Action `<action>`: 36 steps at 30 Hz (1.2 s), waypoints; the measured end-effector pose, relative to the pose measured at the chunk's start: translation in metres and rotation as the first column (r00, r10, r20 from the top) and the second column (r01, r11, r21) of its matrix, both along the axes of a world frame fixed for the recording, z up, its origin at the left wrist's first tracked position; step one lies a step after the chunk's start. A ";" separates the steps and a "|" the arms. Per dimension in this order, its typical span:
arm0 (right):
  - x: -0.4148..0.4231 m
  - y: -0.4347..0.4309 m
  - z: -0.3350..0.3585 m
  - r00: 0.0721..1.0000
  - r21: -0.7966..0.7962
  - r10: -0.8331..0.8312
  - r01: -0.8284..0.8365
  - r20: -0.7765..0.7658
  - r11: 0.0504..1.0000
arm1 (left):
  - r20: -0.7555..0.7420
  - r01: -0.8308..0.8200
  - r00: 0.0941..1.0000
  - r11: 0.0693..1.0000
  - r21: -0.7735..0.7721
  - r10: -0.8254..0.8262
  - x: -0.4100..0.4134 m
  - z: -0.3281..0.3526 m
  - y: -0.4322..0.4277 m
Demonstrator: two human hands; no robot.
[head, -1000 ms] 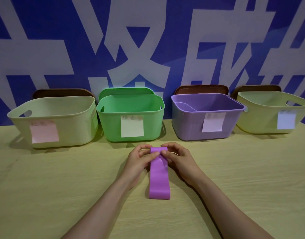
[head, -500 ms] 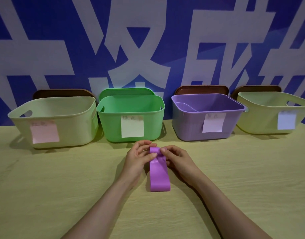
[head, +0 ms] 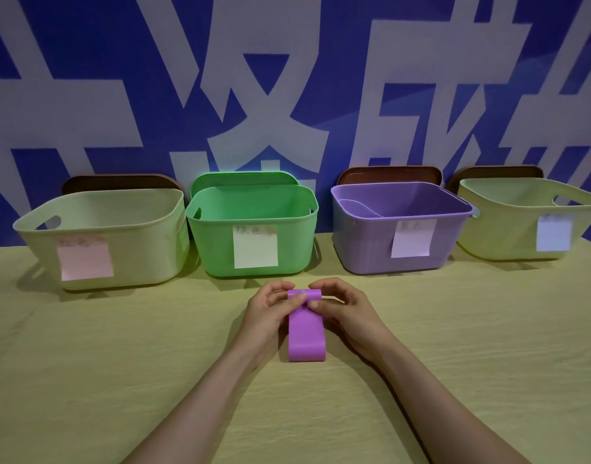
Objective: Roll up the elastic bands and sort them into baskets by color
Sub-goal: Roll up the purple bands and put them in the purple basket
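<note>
**Q:** Where is the purple elastic band [head: 306, 333]?
**A:** It lies flat on the table [head: 120, 380], near the purple basket [head: 371, 252]; its far end is curled into a small roll; the left hand [head: 270, 316] and right hand [head: 346, 313] pinch that roll.
**Q:** Procedure?
**A:** Roll toward the near end; align both edges; apply even tension, or the roll likely skews.

Purple elastic band [head: 306, 333] flat on a wooden table [head: 86, 380], its far end rolled up, left hand [head: 270, 316] and right hand [head: 346, 313] pinching the roll from both sides, behind them a cream basket [head: 136, 242], green basket [head: 217, 242], purple basket [head: 364, 242], second cream basket [head: 498, 229], each with a paper label.
</note>
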State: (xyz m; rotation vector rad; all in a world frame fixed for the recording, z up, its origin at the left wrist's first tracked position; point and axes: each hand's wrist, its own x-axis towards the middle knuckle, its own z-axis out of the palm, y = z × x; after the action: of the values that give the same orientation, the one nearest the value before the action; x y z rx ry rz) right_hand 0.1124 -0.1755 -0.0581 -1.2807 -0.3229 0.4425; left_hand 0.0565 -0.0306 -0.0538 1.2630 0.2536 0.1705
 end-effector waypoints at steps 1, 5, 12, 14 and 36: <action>0.000 0.000 0.000 1.000 -0.005 0.001 -0.001 0.003 1.000 | -0.006 0.002 1.000 1.000 0.008 -0.002 0.000 0.000 0.001; -0.001 0.000 0.001 1.000 -0.003 0.017 -0.017 -0.010 1.000 | 0.025 -0.005 1.000 0.999 0.038 0.004 -0.003 0.002 0.000; -0.001 0.001 0.002 0.998 0.015 0.016 -0.016 -0.061 1.000 | 0.078 0.019 0.997 1.000 0.008 -0.020 -0.004 0.005 0.001; 0.000 0.002 0.002 0.998 0.029 -0.007 0.009 -0.057 1.000 | 0.063 0.020 0.998 1.000 0.019 -0.021 -0.004 0.004 0.000; 0.000 0.001 0.003 0.999 -0.007 0.012 -0.012 -0.048 1.000 | 0.059 0.041 0.998 0.998 -0.048 -0.039 -0.003 0.006 0.002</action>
State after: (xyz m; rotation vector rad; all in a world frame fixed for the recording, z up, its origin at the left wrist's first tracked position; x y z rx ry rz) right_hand 0.1121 -0.1742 -0.0555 -1.2737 -0.2894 0.4839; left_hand 0.0532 -0.0285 -0.0477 1.2116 0.1812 0.1655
